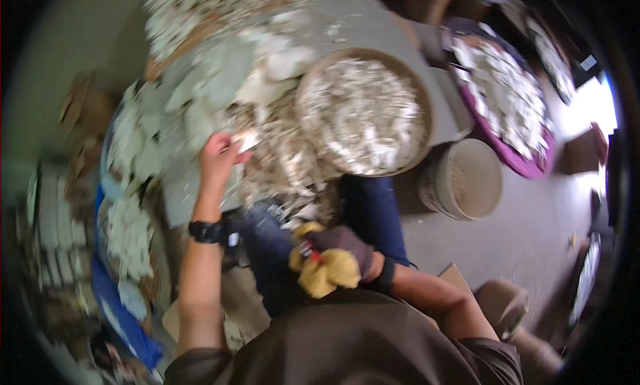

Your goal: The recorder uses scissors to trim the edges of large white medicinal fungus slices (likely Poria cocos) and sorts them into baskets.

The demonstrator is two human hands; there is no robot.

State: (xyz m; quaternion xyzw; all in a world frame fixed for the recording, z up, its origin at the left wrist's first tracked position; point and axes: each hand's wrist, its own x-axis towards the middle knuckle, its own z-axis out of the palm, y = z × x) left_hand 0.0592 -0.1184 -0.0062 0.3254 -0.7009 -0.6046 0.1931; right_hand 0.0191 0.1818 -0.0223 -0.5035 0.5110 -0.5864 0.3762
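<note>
My left hand (217,152), bare and with a black watch on its wrist, pinches a small thin white piece (247,140) over the table. Below it lies a heap of brown and white flakes (287,157). My right hand (345,247) wears a dark knit glove and sits near my lap. It grips a yellow cloth-wrapped tool (327,275) with a red and metal part; blur hides the tool's exact kind. A round tub (305,90) full of white scraps stands to the right of the heap. Larger pale sheet-like pieces (225,70) lie beyond my left hand.
A white plastic bucket (487,180) stands on the floor at the right. Behind it is a purple-rimmed basket (520,162) heaped with white pieces. Blue-edged containers of pale pieces (130,235) line the left side. The grey table (360,17) extends ahead of me.
</note>
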